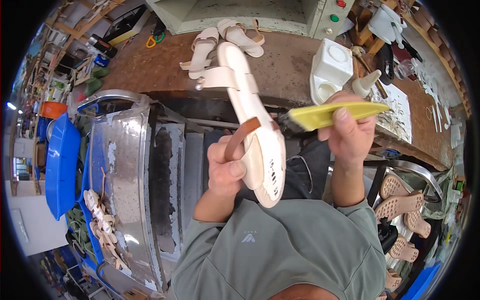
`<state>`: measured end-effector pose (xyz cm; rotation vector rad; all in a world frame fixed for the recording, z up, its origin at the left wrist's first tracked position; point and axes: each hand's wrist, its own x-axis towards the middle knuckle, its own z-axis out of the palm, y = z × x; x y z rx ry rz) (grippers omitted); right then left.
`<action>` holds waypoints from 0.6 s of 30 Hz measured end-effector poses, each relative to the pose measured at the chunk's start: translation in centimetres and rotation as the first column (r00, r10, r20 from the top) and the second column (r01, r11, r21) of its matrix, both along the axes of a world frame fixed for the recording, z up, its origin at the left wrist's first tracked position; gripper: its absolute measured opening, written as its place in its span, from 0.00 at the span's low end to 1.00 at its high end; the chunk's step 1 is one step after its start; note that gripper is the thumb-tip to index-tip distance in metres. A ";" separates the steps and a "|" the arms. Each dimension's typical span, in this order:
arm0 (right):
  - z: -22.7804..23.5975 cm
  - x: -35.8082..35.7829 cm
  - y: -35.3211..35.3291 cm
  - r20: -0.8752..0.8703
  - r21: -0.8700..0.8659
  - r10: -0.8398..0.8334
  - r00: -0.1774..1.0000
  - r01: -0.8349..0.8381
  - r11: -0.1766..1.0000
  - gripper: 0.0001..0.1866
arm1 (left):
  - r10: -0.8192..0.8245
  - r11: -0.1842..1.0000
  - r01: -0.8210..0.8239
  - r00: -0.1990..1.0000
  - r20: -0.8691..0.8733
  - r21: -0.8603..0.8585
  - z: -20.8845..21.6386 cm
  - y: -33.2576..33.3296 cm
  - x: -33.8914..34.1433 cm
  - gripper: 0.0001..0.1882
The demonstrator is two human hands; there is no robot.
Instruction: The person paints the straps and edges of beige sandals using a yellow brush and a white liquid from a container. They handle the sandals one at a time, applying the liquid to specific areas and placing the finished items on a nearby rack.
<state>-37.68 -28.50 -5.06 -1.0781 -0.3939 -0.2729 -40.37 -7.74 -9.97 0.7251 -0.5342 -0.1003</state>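
My left hand (224, 165) is closed around the toe end of a cream sandal (246, 95), its insole turned up and its heel end pointing away from me. A brown strap (243, 136) loops over my fingers, and dark printed marks lie on the insole near the toe. In my right hand (351, 134) is a yellow-handled brush (345, 114), pinched between thumb and fingers. Its bristle end points left toward the sandal, with a gap between them. Two more light sandals (204, 50) lie on the workbench beyond.
On the brown workbench (150, 72) stand a white plastic container (332, 62) and a white nozzle (366, 83). Behind them is a pale machine (245, 24) with buttons. A metal-topped stand (122, 185) and a blue basin (62, 165) are left; several tan soles (400, 205) hang at right.
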 end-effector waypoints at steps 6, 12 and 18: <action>-1.1 -0.3 0.9 0.414 -0.387 0.128 0.901 0.047 0.921 0.09 | -0.082 0.970 0.068 0.995 -0.050 -0.234 0.2 -0.7 0.8 0.31; -1.5 -1.7 -1.8 0.235 -0.367 0.160 0.959 -0.065 0.928 0.09 | 0.181 0.983 -0.181 0.984 0.001 0.044 0.9 -1.1 0.7 0.36; 0.4 -2.2 -1.5 0.386 -0.310 0.227 0.894 -0.106 0.945 0.08 | 0.368 0.927 -0.356 0.924 -0.100 0.122 2.1 -1.6 0.7 0.35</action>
